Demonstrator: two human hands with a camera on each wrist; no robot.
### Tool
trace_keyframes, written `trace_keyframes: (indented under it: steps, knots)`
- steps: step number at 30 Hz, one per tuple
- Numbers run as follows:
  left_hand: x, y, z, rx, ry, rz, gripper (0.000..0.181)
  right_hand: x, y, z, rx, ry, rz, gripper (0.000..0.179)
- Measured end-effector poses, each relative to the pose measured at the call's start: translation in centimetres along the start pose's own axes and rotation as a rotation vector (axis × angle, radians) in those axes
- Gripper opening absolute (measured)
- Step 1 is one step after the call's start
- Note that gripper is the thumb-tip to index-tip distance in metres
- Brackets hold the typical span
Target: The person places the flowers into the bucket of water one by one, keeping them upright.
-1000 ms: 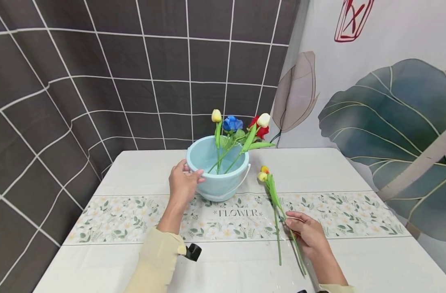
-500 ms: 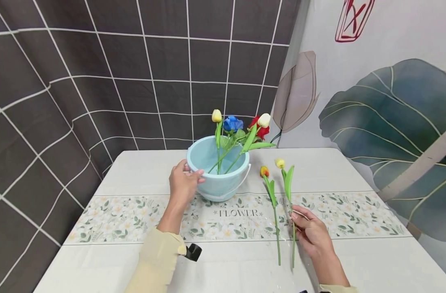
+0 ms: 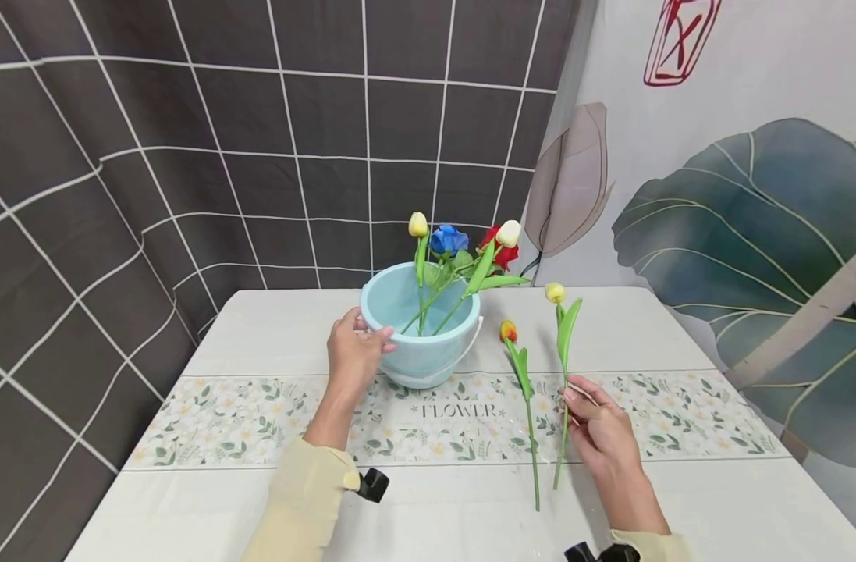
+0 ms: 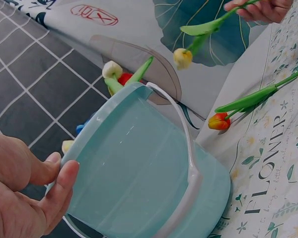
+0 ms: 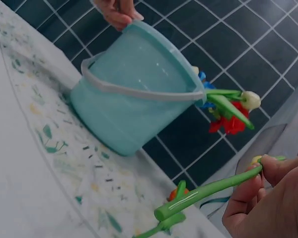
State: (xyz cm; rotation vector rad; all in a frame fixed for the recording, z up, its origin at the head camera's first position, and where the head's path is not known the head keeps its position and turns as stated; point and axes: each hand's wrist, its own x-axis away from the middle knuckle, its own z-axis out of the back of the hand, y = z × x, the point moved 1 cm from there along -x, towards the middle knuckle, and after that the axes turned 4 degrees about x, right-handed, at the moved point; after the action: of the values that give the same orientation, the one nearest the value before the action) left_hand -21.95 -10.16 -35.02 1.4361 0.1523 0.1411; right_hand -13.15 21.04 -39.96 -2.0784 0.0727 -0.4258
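Note:
My left hand grips the near-left rim of a light blue bucket, thumb over the edge. Inside the bucket lean a pale yellow tulip, a blue rose, a red rose and a white tulip. My right hand pinches the stem of a yellow tulip between thumb and fingers, bloom pointing up and away. In the right wrist view the cut end of its stem sticks out toward the camera. An orange-red tulip lies on the table, left of my right hand.
A white tablecloth with a floral band and the word FLOWER covers the table. Behind it hangs a dark cloth with a white grid. A pale cloth printed with big leaves hangs at the right.
My right hand has drawn the yellow tulip right, away from the orange-red one it lay against, and raised it forward. The left hand stays on the bucket's rim.

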Motion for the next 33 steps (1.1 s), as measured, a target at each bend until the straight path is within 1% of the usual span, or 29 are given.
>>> trace_keyframes:
  steps: [3, 7, 11, 15, 22, 28, 33]
  knots:
    - [-0.1, -0.1, 0.1, -0.002, 0.004, 0.002, 0.065, -0.4, -0.6, -1.2, -0.007, 0.033, 0.008, 0.025]
    - [-0.1, -0.2, 0.2, -0.018, 0.007, 0.011, 0.065, -0.9, -1.4, -3.0, 0.004, 0.052, 0.025, 0.022]
    - [-0.1, -0.3, 0.2, -0.018, 0.013, 0.013, 0.066, -1.4, -2.1, -4.7, -0.002, 0.054, 0.054, 0.022]
    - [-0.2, -0.5, 0.2, -0.007, 0.021, 0.012, 0.066, -2.1, -3.0, -6.6, -0.009, 0.035, 0.101, 0.021]
    - [-0.2, -0.4, 0.0, 0.02, 0.022, 0.009, 0.065, -3.2, -4.7, -10.0, 0.016, 0.019, 0.184, 0.022]
    - [-0.3, -0.3, -0.1, 0.029, 0.023, -0.006, 0.064, -4.2, -6.0, -12.8, -0.024, 0.018, 0.22, 0.018]
    - [-0.4, -0.3, -0.2, 0.028, 0.024, -0.011, 0.064, -5.2, -6.8, -14.8, -0.017, 0.025, 0.257, 0.019]
